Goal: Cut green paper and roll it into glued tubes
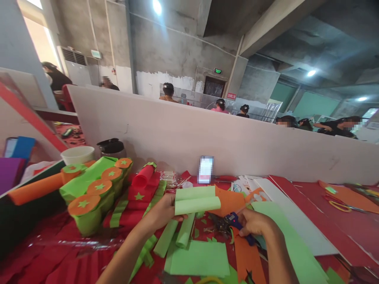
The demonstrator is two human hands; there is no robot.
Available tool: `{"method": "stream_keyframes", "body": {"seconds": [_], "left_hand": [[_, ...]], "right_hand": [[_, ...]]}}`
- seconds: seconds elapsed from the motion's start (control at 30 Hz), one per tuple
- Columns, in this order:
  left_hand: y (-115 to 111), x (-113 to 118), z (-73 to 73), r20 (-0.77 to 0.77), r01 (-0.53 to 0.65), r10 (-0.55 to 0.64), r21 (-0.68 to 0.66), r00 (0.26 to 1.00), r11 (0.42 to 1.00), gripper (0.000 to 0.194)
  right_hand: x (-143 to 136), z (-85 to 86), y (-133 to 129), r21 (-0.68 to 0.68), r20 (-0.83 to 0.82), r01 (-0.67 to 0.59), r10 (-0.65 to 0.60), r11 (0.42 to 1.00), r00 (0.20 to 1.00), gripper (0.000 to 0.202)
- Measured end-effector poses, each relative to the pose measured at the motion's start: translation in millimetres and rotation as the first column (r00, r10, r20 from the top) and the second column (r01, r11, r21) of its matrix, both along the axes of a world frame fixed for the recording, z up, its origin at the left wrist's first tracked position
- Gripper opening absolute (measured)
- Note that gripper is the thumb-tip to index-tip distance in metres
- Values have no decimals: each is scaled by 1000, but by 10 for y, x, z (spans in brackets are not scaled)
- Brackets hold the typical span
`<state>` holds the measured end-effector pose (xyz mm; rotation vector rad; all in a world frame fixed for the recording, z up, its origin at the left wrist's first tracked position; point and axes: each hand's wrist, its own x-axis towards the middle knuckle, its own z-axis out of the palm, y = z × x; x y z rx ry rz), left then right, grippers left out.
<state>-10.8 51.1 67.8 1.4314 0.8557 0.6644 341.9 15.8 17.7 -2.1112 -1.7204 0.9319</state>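
Note:
My left hand [166, 208] is closed on the left edge of a partly rolled light green paper sheet [197, 203] and holds it above the table. My right hand [254, 221] grips a blue glue gun [233, 220], its nozzle end pointing left under the green roll. Two light green paper rolls [186, 230] lie just below the held sheet. In front of them rests a flat light green sheet [201, 258]. Orange paper [229, 201] lies behind the glue gun, and an orange strip [247, 256] runs beneath my right hand.
Green paper drums with orange star tops [84, 205] and a red paper piece [142, 197] stand at left, near a white bowl [77, 154]. A phone [206, 169] leans on the white partition [166, 130]. Scissors [340, 206] lie at right. Several people sit beyond the partition.

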Motion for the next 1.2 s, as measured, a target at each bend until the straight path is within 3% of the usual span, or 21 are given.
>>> {"method": "stream_keyframes", "body": {"seconds": [0.13,0.27,0.47,0.6,0.77,0.9,1.03,1.2], "left_hand": [[40,-36,-75,16,-13,13,-3,1000,1000,32],[79,-61,-157,43,-40,40,12,998,999,33],[83,-60,-113,112,-160,164,-37,980,986,31],[77,-71,-82,125,-192,197,-52,973,980,29],[88,-77,-125,133,-163,168,-50,977,985,34],[83,-66,-133,147,-163,168,-45,975,986,37],[77,-56,-127,155,-165,169,-33,973,986,35],[88,-54,-166,120,-97,97,-3,988,995,35]], "right_hand": [[0,57,-5,-89,28,-3,5,996,1000,26],[7,115,-17,-57,32,-30,32,998,999,24],[-7,173,17,-27,-102,-98,95,995,990,26],[4,223,10,13,-69,-43,44,999,997,29],[-38,338,-57,88,-186,-69,84,994,979,49],[-119,489,-114,178,-288,75,-20,981,957,55],[-200,633,-137,282,-532,207,-26,937,846,41],[-215,724,-167,249,-833,313,39,917,551,28]]}}
